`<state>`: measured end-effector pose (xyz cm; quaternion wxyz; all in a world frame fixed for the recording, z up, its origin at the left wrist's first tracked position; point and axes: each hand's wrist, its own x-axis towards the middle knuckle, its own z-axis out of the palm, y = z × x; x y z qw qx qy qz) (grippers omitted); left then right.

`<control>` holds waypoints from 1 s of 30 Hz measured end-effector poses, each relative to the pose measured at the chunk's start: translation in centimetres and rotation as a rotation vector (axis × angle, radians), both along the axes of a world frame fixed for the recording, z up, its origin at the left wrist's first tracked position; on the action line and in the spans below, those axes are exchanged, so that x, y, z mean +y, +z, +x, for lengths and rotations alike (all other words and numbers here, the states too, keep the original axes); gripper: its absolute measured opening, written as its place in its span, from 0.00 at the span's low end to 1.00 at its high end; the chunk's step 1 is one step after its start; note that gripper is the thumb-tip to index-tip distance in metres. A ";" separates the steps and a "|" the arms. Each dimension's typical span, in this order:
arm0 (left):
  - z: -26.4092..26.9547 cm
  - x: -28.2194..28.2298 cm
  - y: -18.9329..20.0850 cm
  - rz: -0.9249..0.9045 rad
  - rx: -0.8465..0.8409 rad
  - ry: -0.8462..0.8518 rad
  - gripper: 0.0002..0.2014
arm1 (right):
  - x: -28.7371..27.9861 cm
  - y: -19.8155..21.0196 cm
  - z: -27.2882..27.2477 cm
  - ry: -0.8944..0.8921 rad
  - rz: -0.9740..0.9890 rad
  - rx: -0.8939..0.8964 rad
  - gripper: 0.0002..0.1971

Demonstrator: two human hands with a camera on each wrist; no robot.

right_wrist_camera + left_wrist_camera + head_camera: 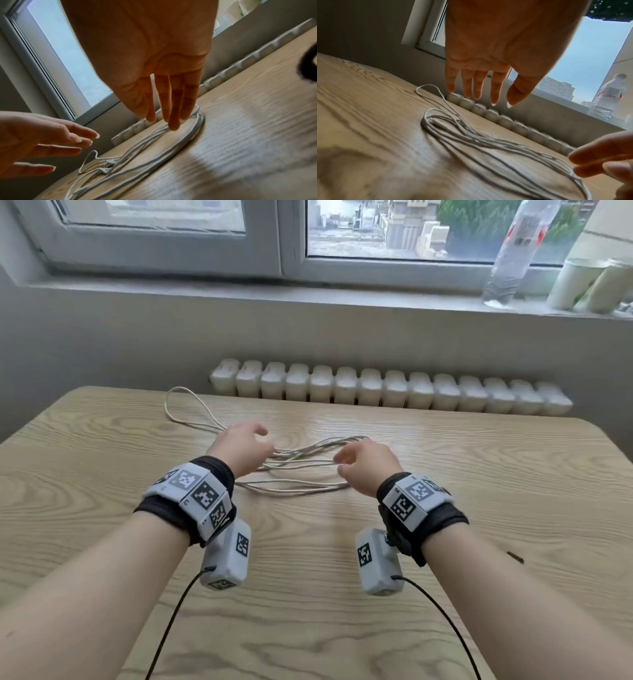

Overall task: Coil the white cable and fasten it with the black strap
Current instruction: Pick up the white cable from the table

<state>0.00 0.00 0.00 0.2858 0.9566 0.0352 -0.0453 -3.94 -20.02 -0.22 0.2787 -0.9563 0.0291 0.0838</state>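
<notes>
White cable (294, 470) lies in loose, uneven loops on bench (445, 508) btwn both hands, one stray loop trailing far-left. Left hand (241, 448) & right hand (364, 465) hover over it, grip wide, fingers relaxed, holding nothing. Coiling barely begun; black strap not visible, fastening not done.

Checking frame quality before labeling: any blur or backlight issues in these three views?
Head view: mostly sharp, even daylight, window not blown out. Left wrist view: left hand backlit and dark, table smeared by blur, cable soft. Right wrist view: right hand backlit, near table streaked, strong wide-angle tilt.
</notes>
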 end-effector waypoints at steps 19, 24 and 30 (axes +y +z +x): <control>-7.6 2.5 -0.8 -0.163 -0.181 0.049 0.18 | -0.9 -2.3 -9.4 -0.029 -0.082 0.082 0.10; -9.2 3.1 -1.5 -0.233 -0.131 0.064 0.15 | -1.7 -1.6 -11.7 -0.127 0.128 -0.054 0.03; -9.8 2.7 -2.4 -0.282 -0.067 0.037 0.18 | -1.9 -1.2 -12.3 -0.227 0.262 -0.223 0.08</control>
